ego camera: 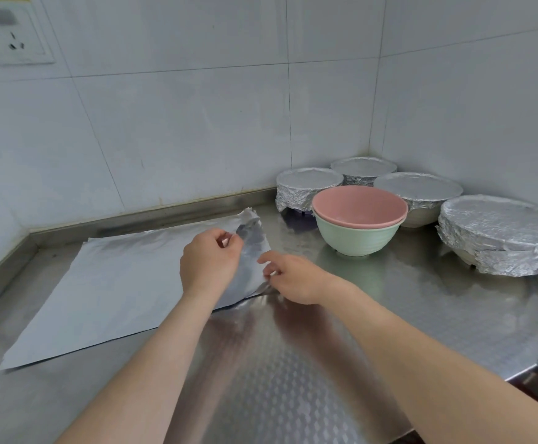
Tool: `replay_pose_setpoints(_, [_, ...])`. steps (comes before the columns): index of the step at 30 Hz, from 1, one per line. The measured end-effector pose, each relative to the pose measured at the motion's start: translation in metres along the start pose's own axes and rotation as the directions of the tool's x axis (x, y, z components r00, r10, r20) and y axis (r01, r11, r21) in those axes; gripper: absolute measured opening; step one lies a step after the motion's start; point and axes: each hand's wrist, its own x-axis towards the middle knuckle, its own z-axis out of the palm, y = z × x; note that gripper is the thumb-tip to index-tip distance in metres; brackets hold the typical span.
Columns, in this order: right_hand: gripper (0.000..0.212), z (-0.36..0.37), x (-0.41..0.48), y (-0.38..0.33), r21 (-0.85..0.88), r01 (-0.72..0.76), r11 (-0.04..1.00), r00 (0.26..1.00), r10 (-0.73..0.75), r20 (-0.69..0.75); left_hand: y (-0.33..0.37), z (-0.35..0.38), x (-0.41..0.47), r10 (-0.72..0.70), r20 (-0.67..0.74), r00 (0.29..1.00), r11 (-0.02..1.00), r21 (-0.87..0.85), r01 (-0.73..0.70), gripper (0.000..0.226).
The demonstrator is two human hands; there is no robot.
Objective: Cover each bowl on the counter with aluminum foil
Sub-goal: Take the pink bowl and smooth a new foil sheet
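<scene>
4 covered bowls [309, 180] flank 2 bare bowls [354, 236] (stacked) near 1 foil sheet [117, 283]

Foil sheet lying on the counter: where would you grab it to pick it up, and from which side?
Take the foil sheet by its right edge, coming from the side of the stacked bowls. Most of it lies flat on the counter, leaving nothing to get under, but that edge curls up; the left hand and right hand pinch it there.
</scene>
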Motion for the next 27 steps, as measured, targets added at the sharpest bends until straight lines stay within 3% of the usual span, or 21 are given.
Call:
replay_pose_setpoints(3, [0.052, -0.002, 0.002, -0.002, 0.026, 0.003, 1.0, 0.999, -0.002, -0.054, -0.001, -0.008, 0.005, -0.014, -0.071, 0.997, 0.999, -0.045, 0.011, 0.022])
replay_pose_setpoints(6, [0.049, -0.006, 0.002, -0.01, 0.354, -0.026, 0.935, 0.989, 0.077, -0.13, 0.0, -0.015, 0.002, 0.089, -0.134, 0.987, 0.996, -0.006, -0.09, 0.026])
replay_pose_setpoints(9, [0.036, -0.017, -0.001, -0.023, 0.763, -0.095, 0.64, 0.979, 0.199, -0.045, 0.004, -0.022, -0.005, 0.322, -0.141, 0.936, 0.946, 0.089, -0.312, 0.023])
replay_pose_setpoints(11, [0.04, -0.027, 0.002, -0.028, 0.85, -0.173, 0.497, 0.969, 0.242, 0.055, 0.003, -0.025, -0.011, 0.545, -0.082, 0.834, 0.829, 0.198, -0.522, 0.022])
replay_pose_setpoints(14, [0.053, -0.041, 0.005, -0.033, 0.801, -0.269, 0.535, 0.946, 0.304, 0.114, 0.003, -0.024, -0.026, 0.75, 0.058, 0.658, 0.618, 0.291, -0.73, 0.022])
replay_pose_setpoints(19, [0.023, -0.048, 0.005, -0.044, 0.759, -0.237, 0.606, 0.923, 0.385, -0.019, -0.002, -0.034, -0.044, 0.812, 0.22, 0.541, 0.495, 0.233, -0.837, 0.017])
replay_pose_setpoints(21, [0.016, -0.048, 0.004, -0.046, 0.714, -0.202, 0.671, 0.913, 0.393, -0.112, -0.004, -0.037, -0.052, 0.793, 0.26, 0.551, 0.507, 0.22, -0.833, 0.018])
replay_pose_setpoints(23, [0.019, -0.049, 0.0, -0.047, 0.678, -0.147, 0.72, 0.907, 0.372, -0.199, -0.001, -0.039, -0.062, 0.708, 0.254, 0.659, 0.613, 0.24, -0.752, 0.024])
replay_pose_setpoints(25, [0.023, -0.052, -0.005, -0.047, 0.658, -0.091, 0.748, 0.893, 0.353, -0.278, 0.003, -0.04, -0.072, 0.537, 0.286, 0.793, 0.757, 0.252, -0.603, 0.049])
replay_pose_setpoints(27, [0.02, -0.056, -0.014, -0.05, 0.652, -0.024, 0.758, 0.866, 0.342, -0.365, 0.005, -0.041, -0.084, 0.429, 0.329, 0.841, 0.816, 0.258, -0.517, 0.071])
